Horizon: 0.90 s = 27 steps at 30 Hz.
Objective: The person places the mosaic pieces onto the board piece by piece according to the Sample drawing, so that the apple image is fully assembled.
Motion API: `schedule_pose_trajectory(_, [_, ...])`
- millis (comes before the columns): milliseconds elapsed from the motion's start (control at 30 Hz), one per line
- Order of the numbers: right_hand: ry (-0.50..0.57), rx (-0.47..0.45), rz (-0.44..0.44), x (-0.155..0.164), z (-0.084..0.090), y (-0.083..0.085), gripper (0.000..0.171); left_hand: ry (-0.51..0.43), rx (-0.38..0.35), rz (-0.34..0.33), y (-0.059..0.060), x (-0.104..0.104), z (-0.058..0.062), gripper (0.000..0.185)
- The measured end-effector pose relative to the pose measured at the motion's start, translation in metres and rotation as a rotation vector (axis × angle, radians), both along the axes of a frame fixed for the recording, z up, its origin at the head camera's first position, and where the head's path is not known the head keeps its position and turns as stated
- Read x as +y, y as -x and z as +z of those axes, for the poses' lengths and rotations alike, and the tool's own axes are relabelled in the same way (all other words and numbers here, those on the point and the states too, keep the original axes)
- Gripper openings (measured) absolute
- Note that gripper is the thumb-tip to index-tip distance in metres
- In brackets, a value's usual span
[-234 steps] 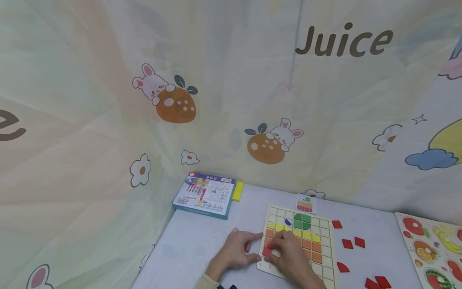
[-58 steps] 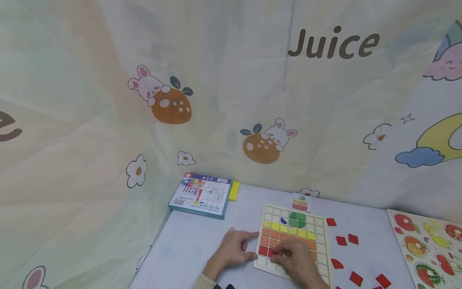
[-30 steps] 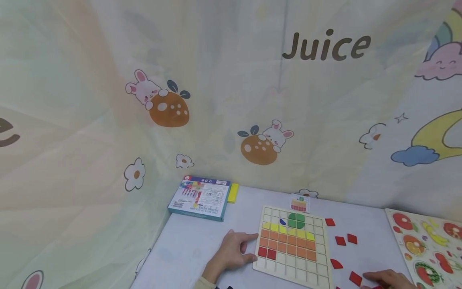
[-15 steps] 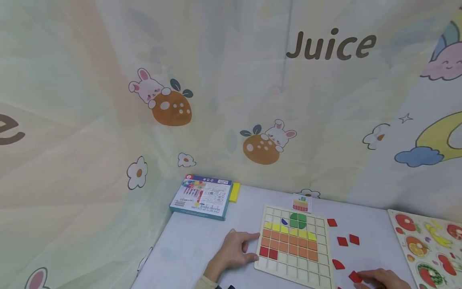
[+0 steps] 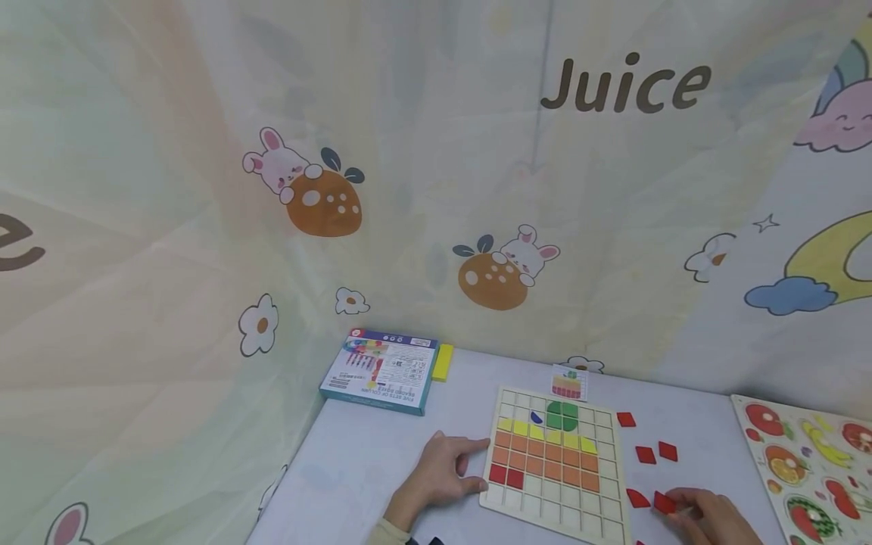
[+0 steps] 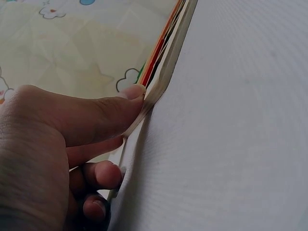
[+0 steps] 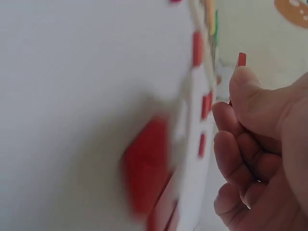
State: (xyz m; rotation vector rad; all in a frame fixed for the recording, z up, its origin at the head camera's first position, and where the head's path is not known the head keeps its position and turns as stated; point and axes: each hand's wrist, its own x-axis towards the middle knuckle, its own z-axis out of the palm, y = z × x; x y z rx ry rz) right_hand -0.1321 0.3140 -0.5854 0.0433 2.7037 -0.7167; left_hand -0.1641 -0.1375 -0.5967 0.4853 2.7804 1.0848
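A pale wooden grid board (image 5: 552, 509) lies on the table, bearing orange, yellow, green and blue pieces and two red squares in its lower left cells. My left hand (image 5: 439, 471) rests against the board's left edge, index finger and thumb spread apart along it. In the left wrist view the thumb of my left hand (image 6: 72, 127) touches the board's rim. To the right of the board, my right hand (image 5: 715, 518) pinches a red square tile (image 5: 664, 502) between thumb and finger. The right wrist view shows that tile (image 7: 242, 59) edge-on, held above the table.
Loose red squares (image 5: 645, 455) and a red quarter-round piece (image 5: 638, 497) lie right of the board. A picture card (image 5: 569, 383) stands behind it. A fruit puzzle board (image 5: 811, 469) is at far right; a box (image 5: 381, 371) and yellow block (image 5: 443, 362) at back left.
My right hand left a second red square in the board, moved right to the loose tiles, and took up another red square, now shifted slightly towards the board. My left hand stayed at the edge.
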Motion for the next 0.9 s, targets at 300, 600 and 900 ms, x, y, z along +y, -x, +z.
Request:
schedule_pose_trajectory(300, [0.060, 0.125, 0.068, -0.076, 0.035, 0.003, 0.040, -0.005, -0.002, 0.006, -0.001, 0.001, 0.001, 0.062])
schedule_pose_trajectory(600, [0.123, 0.180, 0.130, -0.148, 0.034, 0.003, 0.022, 0.007, 0.009, 0.010, -0.002, 0.000, 0.000, 0.062])
schedule_pose_trajectory(900, [0.110, 0.203, 0.156, -0.181, 0.031, 0.007, 0.022, -0.010, 0.016, 0.001, -0.001, -0.001, 0.000, 0.063])
